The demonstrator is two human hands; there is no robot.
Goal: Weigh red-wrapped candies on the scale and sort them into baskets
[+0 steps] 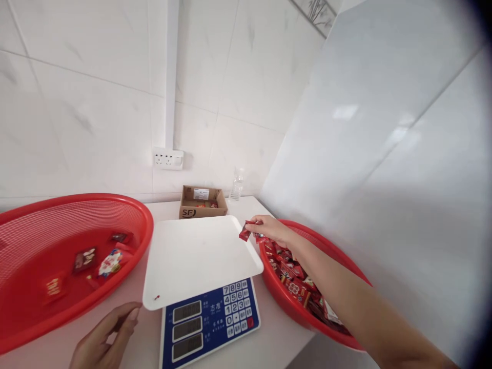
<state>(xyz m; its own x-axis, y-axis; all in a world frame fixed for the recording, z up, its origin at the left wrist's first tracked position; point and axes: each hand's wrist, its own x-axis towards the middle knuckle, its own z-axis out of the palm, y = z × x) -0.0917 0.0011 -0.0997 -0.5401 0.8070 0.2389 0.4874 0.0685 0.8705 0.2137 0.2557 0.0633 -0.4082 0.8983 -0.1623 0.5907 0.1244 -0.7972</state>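
My right hand (271, 228) pinches small red snack packets (246, 231) above the right edge of the scale's white tray (200, 256), beside the right basket. In that red basket (282, 302) lies a heap of mostly red wrapped packets (295, 287), partly hidden by my forearm. Near the tray's front left corner is my left hand (107, 333), thumb and fingertips drawn together with nothing visible between them. Whether it touches the tray I cannot tell. A tiny dark red speck (157, 297) lies on the tray. Below the tray shows the scale's blue keypad panel (215, 320).
A larger red mesh basket (148, 230) on the left holds several packets (111, 262). Behind the scale stand a small cardboard box (188, 211) and a clear plastic bottle (237, 184). A wall socket (168, 159) sits above; tiled walls bound the table behind and right.
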